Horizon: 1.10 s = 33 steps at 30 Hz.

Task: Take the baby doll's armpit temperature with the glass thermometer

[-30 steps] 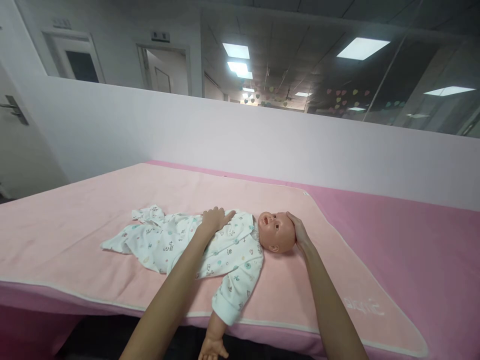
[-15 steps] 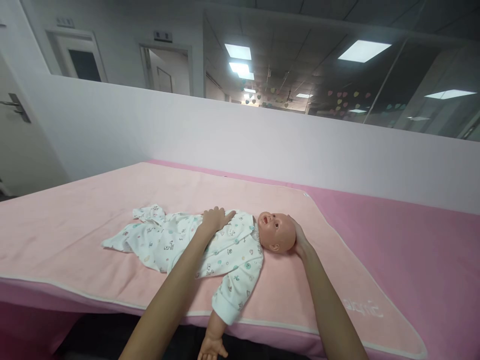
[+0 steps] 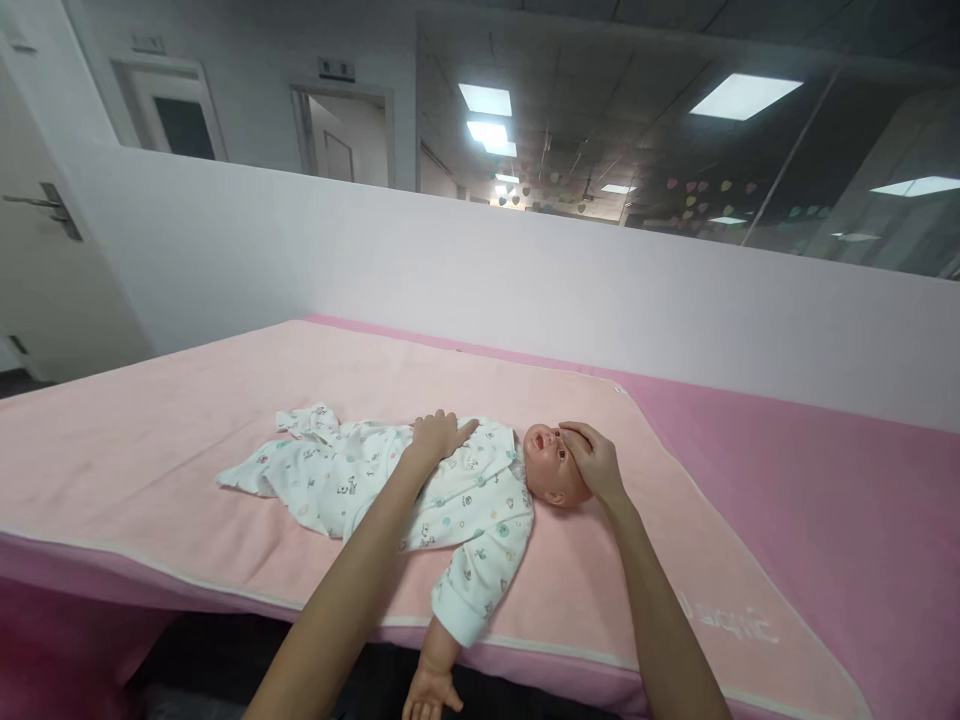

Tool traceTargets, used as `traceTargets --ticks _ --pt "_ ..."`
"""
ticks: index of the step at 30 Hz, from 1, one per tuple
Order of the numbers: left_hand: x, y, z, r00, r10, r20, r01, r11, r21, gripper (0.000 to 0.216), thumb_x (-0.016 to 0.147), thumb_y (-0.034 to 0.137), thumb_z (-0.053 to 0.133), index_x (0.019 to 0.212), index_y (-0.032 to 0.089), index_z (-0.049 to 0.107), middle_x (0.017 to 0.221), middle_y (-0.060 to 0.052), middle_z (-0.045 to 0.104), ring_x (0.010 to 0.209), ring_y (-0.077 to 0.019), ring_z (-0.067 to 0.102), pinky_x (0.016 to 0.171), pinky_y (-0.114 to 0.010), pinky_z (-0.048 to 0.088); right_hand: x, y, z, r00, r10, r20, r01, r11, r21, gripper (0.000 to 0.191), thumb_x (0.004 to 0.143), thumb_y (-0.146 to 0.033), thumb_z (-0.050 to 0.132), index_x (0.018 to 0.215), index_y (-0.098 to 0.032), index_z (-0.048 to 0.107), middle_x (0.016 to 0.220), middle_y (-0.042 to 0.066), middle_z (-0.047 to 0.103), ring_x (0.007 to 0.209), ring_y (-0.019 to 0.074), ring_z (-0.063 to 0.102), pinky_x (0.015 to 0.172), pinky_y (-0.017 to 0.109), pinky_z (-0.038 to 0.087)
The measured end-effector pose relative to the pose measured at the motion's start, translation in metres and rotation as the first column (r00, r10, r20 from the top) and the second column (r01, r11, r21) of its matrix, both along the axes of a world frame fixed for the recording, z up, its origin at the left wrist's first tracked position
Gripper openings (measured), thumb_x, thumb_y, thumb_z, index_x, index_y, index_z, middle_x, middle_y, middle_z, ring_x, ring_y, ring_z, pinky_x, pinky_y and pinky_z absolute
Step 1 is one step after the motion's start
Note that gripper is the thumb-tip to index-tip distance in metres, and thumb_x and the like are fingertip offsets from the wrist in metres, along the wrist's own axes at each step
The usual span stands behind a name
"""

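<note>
A baby doll lies on its back on a light pink mat, its head to the right. It wears a white patterned onesie; one bare doll hand hangs over the mat's front edge. My left hand rests flat on the doll's chest and belly, fingers spread. Over the top of the doll's head and forehead lies my right hand, its fingers stretched out toward the eyes. The legs of the onesie spread to the left, and no doll feet show.
A darker pink surface extends beneath the mat and to the right. Behind it stands a white low wall with a glass pane above. At the far left is a door with a handle.
My right hand has moved from behind the doll's head up onto its forehead. The left hand stays on the doll's torso. The view has shifted slightly.
</note>
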State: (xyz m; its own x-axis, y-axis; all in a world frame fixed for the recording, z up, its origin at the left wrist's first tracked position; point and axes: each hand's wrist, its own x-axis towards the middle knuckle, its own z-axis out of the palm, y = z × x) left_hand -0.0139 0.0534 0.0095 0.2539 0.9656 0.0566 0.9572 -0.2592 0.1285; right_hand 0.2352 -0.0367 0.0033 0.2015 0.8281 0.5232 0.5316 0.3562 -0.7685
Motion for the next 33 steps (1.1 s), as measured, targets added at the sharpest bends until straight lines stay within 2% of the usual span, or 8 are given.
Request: traceTargets --ticks 8,14,20,24,26,28,30,33 --pt "0.001 0.003 -0.002 1.0 0.01 -0.001 -0.01 1.0 0.002 0.069 0.081 0.062 0.017 0.104 0.011 0.058 0.105 -0.018 0.058 0.094 -0.0321 0.056 0.082 -0.044 0.037 0.017 0.013 -0.011 0.944 0.096 -0.316 -0.141 0.982 -0.125 0.034 0.069 -0.047 0.058 0.09 -0.021 0.065 0.103 0.004 0.065 0.102 0.0222 0.055 0.092 0.034 0.039" --pt "0.0 0.001 0.0 1.0 0.008 0.008 -0.008 1.0 0.001 0.068 0.082 0.061 0.018 0.104 0.011 0.058 0.106 -0.018 0.058 0.095 -0.0325 0.055 0.082 -0.044 0.037 0.011 0.007 -0.012 0.71 0.105 -0.696 -0.355 0.908 -0.225 0.041 0.073 -0.052 0.051 0.09 -0.018 0.065 0.097 0.005 0.067 0.096 0.0238 0.06 0.087 0.035 0.045" --pt "0.0 0.0 0.0 1.0 0.007 0.015 -0.007 1.0 0.01 0.068 0.082 0.061 0.018 0.105 0.011 0.058 0.106 -0.018 0.058 0.095 -0.0327 0.055 0.083 -0.044 0.037 0.004 -0.004 -0.009 0.555 0.088 -0.827 -0.561 0.774 -0.293 0.055 0.077 -0.061 0.035 0.106 -0.021 0.058 0.105 0.007 0.065 0.098 0.0256 0.06 0.085 0.043 0.046" --pt "0.0 0.001 -0.002 1.0 0.012 0.014 -0.013 1.0 0.024 0.068 0.082 0.061 0.018 0.104 0.011 0.058 0.106 -0.018 0.058 0.095 -0.0323 0.055 0.083 -0.044 0.037 0.015 0.008 -0.025 0.576 0.025 -0.817 -0.506 0.796 -0.332 0.048 0.075 -0.054 0.042 0.103 -0.02 0.06 0.102 0.007 0.066 0.092 0.0262 0.062 0.08 0.043 0.047" --pt "0.0 0.001 -0.001 1.0 0.014 0.014 -0.015 1.0 0.024 0.068 0.082 0.062 0.017 0.104 0.012 0.058 0.106 -0.018 0.058 0.095 -0.0322 0.055 0.083 -0.044 0.037 0.022 0.016 -0.031 0.636 -0.007 -0.772 -0.391 0.859 -0.33 0.041 0.072 -0.046 0.048 0.098 -0.018 0.062 0.097 0.008 0.067 0.088 0.0259 0.062 0.078 0.04 0.048" --pt "0.001 0.001 -0.001 1.0 0.019 0.008 -0.019 1.0 0.013 0.068 0.082 0.061 0.017 0.104 0.012 0.058 0.106 -0.017 0.058 0.095 -0.032 0.055 0.082 -0.044 0.037 0.027 0.022 -0.032 0.705 -0.058 -0.707 -0.175 0.952 -0.252 0.037 0.068 -0.04 0.054 0.096 -0.017 0.062 0.091 0.007 0.068 0.086 0.0241 0.062 0.077 0.036 0.048" --pt "0.001 0.0 0.0 1.0 0.019 0.001 -0.019 1.0 0.005 0.067 0.082 0.061 0.018 0.104 0.012 0.058 0.105 -0.017 0.058 0.094 -0.0318 0.055 0.082 -0.043 0.038 0.03 0.025 -0.029 0.736 -0.106 -0.669 0.016 0.99 -0.139 0.038 0.068 -0.039 0.055 0.1 -0.019 0.059 0.089 0.004 0.067 0.088 0.021 0.06 0.078 0.033 0.047" --pt "0.001 0.0 0.001 1.0 0.016 -0.002 -0.016 1.0 0.008 0.066 0.082 0.061 0.018 0.103 0.012 0.058 0.104 -0.017 0.058 0.093 -0.0319 0.055 0.081 -0.043 0.038 0.027 0.024 -0.021 0.783 -0.036 -0.621 0.032 0.999 -0.018 0.043 0.071 -0.044 0.053 0.108 -0.023 0.054 0.094 0.002 0.066 0.096 0.0183 0.057 0.083 0.031 0.044"
